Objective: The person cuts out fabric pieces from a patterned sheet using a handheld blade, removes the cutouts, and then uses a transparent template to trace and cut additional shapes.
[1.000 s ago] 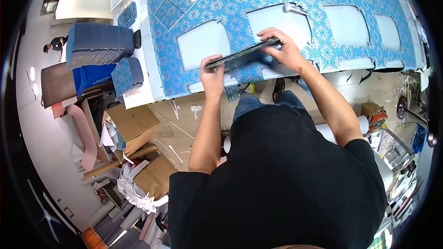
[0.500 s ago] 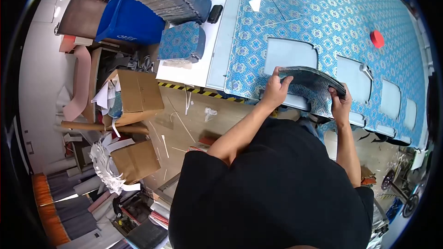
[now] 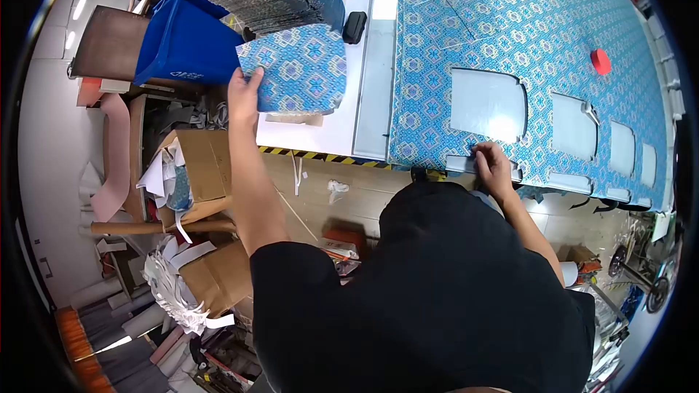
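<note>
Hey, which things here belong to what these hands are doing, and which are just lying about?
Likely part of the job:
patterned piece in the left hand
patterned sheet with cut-outs, near the right hand
tall stack

Seemingly just lying about:
red round object
black case
blue bin
open cardboard box

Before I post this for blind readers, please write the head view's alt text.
A person in black grips a flat blue patterned piece in the left hand over a white table; the curled right hand is at the edge of a blue patterned sheet with cutouts.
</note>
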The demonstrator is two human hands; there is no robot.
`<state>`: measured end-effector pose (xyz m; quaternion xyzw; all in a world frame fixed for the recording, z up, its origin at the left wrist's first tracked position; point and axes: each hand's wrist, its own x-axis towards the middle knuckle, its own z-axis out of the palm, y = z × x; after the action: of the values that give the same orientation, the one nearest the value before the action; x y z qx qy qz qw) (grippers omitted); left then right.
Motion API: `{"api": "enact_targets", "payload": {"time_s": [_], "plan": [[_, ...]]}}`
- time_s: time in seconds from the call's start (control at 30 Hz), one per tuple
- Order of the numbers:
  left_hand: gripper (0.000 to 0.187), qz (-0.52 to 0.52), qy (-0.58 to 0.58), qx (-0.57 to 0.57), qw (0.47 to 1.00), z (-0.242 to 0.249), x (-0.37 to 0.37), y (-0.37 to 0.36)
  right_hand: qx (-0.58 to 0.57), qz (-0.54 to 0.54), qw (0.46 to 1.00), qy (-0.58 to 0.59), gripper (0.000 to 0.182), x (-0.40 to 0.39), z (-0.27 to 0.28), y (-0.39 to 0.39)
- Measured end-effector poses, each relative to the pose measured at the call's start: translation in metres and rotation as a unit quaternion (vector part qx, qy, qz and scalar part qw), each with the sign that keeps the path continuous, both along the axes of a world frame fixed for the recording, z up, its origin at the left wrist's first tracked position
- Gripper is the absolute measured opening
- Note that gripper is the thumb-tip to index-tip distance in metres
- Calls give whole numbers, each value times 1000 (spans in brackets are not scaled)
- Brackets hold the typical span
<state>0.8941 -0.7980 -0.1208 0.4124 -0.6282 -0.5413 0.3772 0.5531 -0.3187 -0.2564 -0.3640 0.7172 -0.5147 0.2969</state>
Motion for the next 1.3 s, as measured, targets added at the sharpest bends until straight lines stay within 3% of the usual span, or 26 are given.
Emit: {"api": "enact_targets", "payload": {"time_s": [0.1,0.17,0.2,0.23,0.3,0.53,0.7,0.77,0.8,0.87,0.9,0.93,0.97,1.03,1.13,1.17,1.3], "plan": [[31,-8,-30,42,999,-19,22,-40,-9,-15,999,50,14,8,1,-4],[34,-46,-159,35,986,-40,31,-54,-5,-34,998,57,14,8,0,-3],[46,-65,-295,16,953,-44,32,-59,-29,-38,994,100,12,10,5,-6],[46,-67,-294,17,953,-48,34,-63,-27,-39,994,102,12,9,4,-7],[46,-57,-174,138,973,-51,37,-66,-34,-43,992,117,11,9,1,-6],[40,-105,-261,66,957,-45,27,-68,-20,-50,992,118,9,9,-2,-3],[41,-96,-227,107,963,-51,37,-75,-2,-51,993,110,10,9,-7,-4],[38,-109,-190,135,966,-49,35,-76,-54,-38,983,172,14,7,0,-6],[42,-99,-216,114,965,-47,33,-77,-68,-34,981,176,14,6,-5,-4],[56,19,-242,49,969,-35,12,-49,-43,-16,983,178,14,2,2,0],[56,-31,-238,51,969,-44,20,-58,-44,-6,991,129,14,-1,7,1],[56,18,-315,-86,945,-56,38,-74,-31,23,999,25,16,-7,16,4],[56,80,-375,-226,895,-64,47,-84,-8,7,1000,13,16,-11,26,10],[46,122,-357,-269,886,-60,33,-59,5,-33,999,23,17,-20,33,21],[39,90,-355,-221,904,-25,-32,28,-37,-180,982,40,18,-58,41,45],[39,88,-354,-226,903,-26,-48,46,18,-241,969,53,18,-79,53,54],[28,-30,-204,-295,933,-42,-127,112,179,-335,918,113,52,-194,50,83]]}}
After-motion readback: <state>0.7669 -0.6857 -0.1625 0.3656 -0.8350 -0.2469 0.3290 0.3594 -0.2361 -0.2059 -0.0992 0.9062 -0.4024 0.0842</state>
